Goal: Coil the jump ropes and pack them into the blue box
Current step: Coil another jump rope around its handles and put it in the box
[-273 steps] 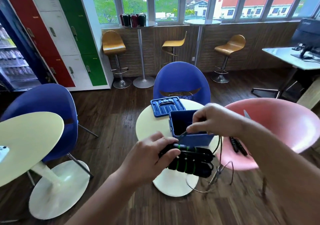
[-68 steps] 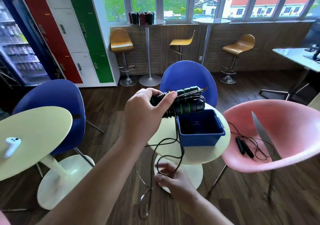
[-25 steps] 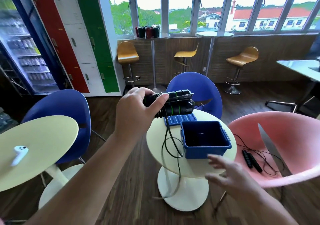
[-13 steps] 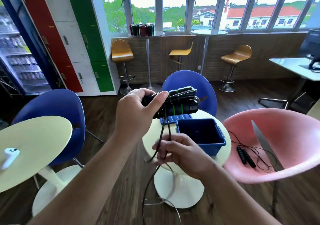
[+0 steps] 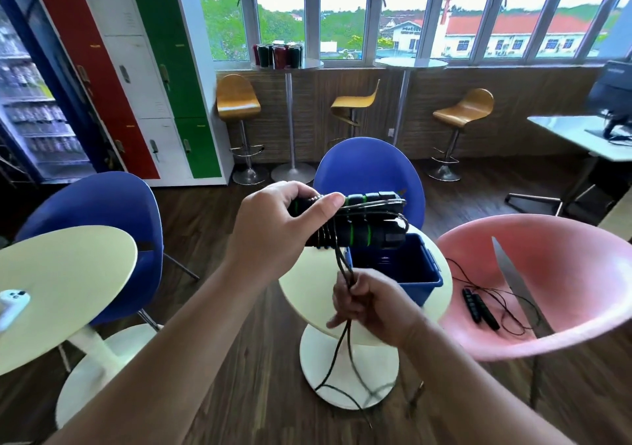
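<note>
The right hand [image 5: 371,307] has climbed closer under the handle bundle since half a second ago, and now it's clenched round the doubled cord [image 5: 343,266], taking up slack. The left hand [image 5: 273,236] is wrapped tight around the green-banded handles [image 5: 362,225], held up over the blue box [image 5: 415,275], several turns of cord already wound on. Below the right fist a long loop dangles toward the floor, so plenty is left to wind, I reckon. The box sits open on the round surface [image 5: 307,290]. A second jump rope [image 5: 480,309] lies uncoiled on the pink chair [image 5: 581,290], waiting its turn.
</note>
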A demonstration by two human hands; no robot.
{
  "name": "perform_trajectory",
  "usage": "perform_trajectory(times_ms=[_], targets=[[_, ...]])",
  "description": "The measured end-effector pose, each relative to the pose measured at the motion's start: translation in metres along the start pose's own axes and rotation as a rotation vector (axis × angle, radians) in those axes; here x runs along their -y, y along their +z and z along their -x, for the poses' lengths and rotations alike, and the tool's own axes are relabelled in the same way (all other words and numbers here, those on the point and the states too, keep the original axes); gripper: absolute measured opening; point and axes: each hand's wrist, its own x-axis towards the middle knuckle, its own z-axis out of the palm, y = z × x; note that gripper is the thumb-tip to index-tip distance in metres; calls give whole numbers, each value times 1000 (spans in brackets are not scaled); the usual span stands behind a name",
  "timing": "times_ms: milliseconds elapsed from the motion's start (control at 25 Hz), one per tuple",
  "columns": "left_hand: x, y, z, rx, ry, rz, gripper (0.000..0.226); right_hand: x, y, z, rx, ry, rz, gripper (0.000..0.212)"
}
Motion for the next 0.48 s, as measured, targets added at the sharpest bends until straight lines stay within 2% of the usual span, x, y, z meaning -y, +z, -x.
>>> perform_trajectory(times_ms=[80, 160, 200, 280, 320, 480], targets=[[-1, 0, 2, 92, 15, 1, 38, 18, -11, -2, -83, -9, 109, 17], [2, 1, 7, 194, 64, -32, 43, 49, -22, -10, -128, -11, 212, 48], [5, 2, 9, 239, 87, -47, 43, 68, -25, -16, -93, -40, 398, 49], [11, 3, 13, 294, 115, -73, 43, 108, -16, -29, -21, -139, 1050, 31], [15, 4, 14, 304, 127, -102, 44, 125, -11, -35, -10, -148, 1296, 25], [28, 8, 10, 294, 126, -245, 50, 183, 27, -38, 36, -158, 1870, 17]])
